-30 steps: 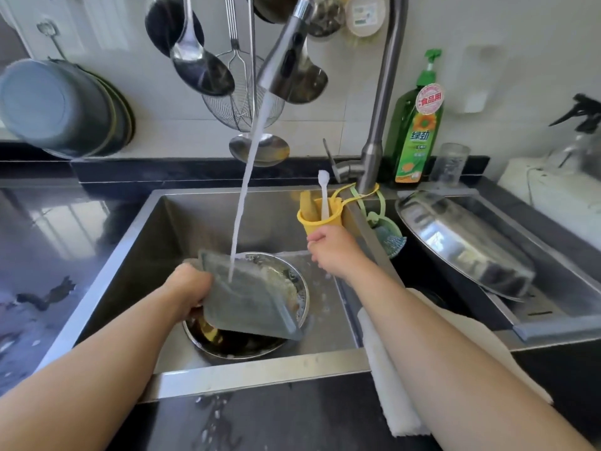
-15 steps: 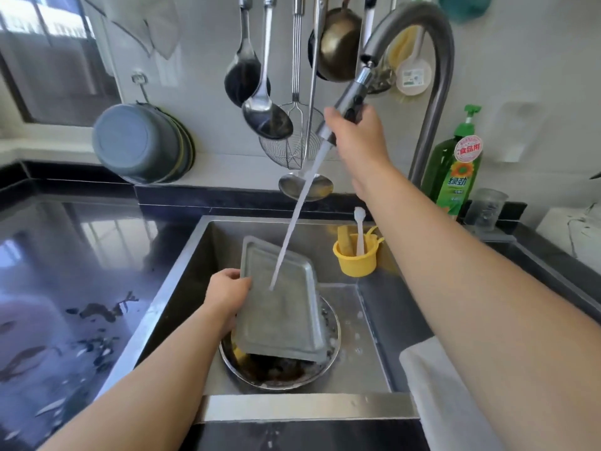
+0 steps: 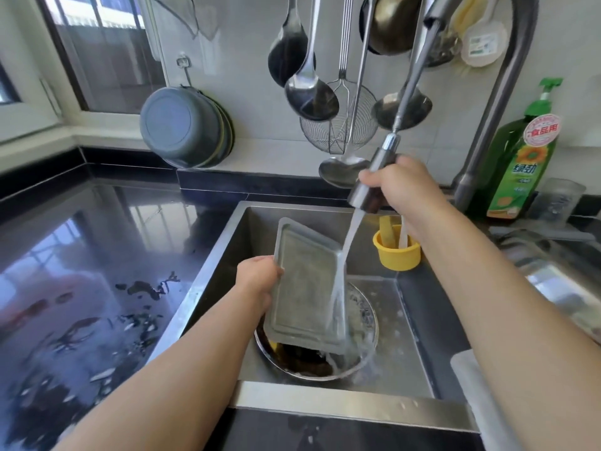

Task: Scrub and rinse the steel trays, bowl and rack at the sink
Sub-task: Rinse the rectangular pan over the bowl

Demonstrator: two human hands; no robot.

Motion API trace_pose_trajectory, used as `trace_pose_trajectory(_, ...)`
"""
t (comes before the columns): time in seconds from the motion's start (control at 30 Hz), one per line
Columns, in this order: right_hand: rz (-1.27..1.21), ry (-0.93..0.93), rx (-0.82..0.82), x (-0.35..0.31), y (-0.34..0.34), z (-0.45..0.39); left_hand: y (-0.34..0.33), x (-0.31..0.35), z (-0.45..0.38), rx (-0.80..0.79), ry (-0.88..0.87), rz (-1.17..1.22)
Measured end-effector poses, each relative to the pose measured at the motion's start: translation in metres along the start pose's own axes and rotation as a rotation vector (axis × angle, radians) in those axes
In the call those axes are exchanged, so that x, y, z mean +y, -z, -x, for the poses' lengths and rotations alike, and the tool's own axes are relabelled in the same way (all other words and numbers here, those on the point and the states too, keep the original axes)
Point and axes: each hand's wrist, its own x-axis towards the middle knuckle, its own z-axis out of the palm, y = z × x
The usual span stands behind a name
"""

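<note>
The left hand (image 3: 260, 281) grips the tray's (image 3: 305, 284) left edge, tilted over the bowl (image 3: 367, 320); the right hand (image 3: 403, 187) clasps the sprayer (image 3: 374, 177) above the tray's right edge.

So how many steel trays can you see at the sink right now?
1: the steel tray, tilted over the bowl in the left hand under the water. Others may be out of view.

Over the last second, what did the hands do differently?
The right hand left the yellow cup, rose, gripped the spray head and pulled it down toward the tray. The left hand kept holding the tray over the bowl.
</note>
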Motion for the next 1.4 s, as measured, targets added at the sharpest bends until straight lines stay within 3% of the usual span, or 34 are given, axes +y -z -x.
trace_pose_trajectory(0.13, -0.126, -0.069, -0.186, 0.002, -0.006, 0.0, 0.0, 0.0, 0.002, -0.02, 0.041, 0.033)
trace_pose_trajectory(0.27, -0.184, -0.06, -0.229, -0.001, -0.007, -0.001, -0.001, -0.001, 0.002, -0.053, 0.059, 0.051)
trace_pose_trajectory(0.53, -0.266, -0.003, -0.073, 0.012, -0.018, -0.006, -0.004, 0.001, 0.005, -0.181, 0.102, -0.018)
trace_pose_trajectory(0.73, -0.036, 0.124, 0.108, 0.027, -0.008, -0.009, -0.009, 0.003, 0.015, -0.263, 0.097, -0.151)
trace_pose_trajectory(0.93, 0.318, 0.038, 0.08, 0.017, 0.017, -0.014, -0.004, 0.006, 0.013, -0.262, -0.058, -0.202)
trace_pose_trajectory(1.0, 0.256, -0.02, -0.007, 0.009, 0.024, -0.013, -0.005, 0.008, 0.016, -0.271, -0.146, -0.244)
trace_pose_trajectory(1.1, 0.185, -0.036, -0.089, 0.008, 0.026, -0.012, -0.008, 0.006, 0.015, -0.154, -0.301, -0.444)
trace_pose_trajectory(1.2, 0.212, -0.016, -0.054, 0.011, 0.025, -0.011, -0.008, 0.009, 0.019, -0.076, -0.306, -0.495)
trace_pose_trajectory(1.4, 0.253, -0.032, -0.071, 0.014, 0.035, -0.014, -0.004, 0.014, 0.023, -0.163, -0.333, -0.595)
